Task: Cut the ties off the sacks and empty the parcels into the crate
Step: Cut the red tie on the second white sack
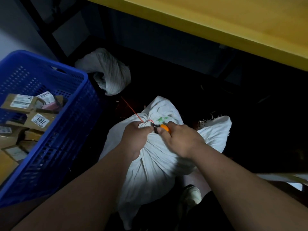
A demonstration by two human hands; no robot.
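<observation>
A full white sack stands on the dark floor in front of me, its neck bound with a thin red tie whose loose end runs up to the left. My left hand grips the bunched neck just below the tie. My right hand holds an orange-handled cutter, its tip at the tie beside my left fingers. The blue plastic crate at the left holds several cardboard parcels with labels.
A crumpled white sack lies beyond the crate's corner. Another white sack lies to the right of the one I hold. A yellow tabletop overhangs the upper right. A white shoe shows at the bottom.
</observation>
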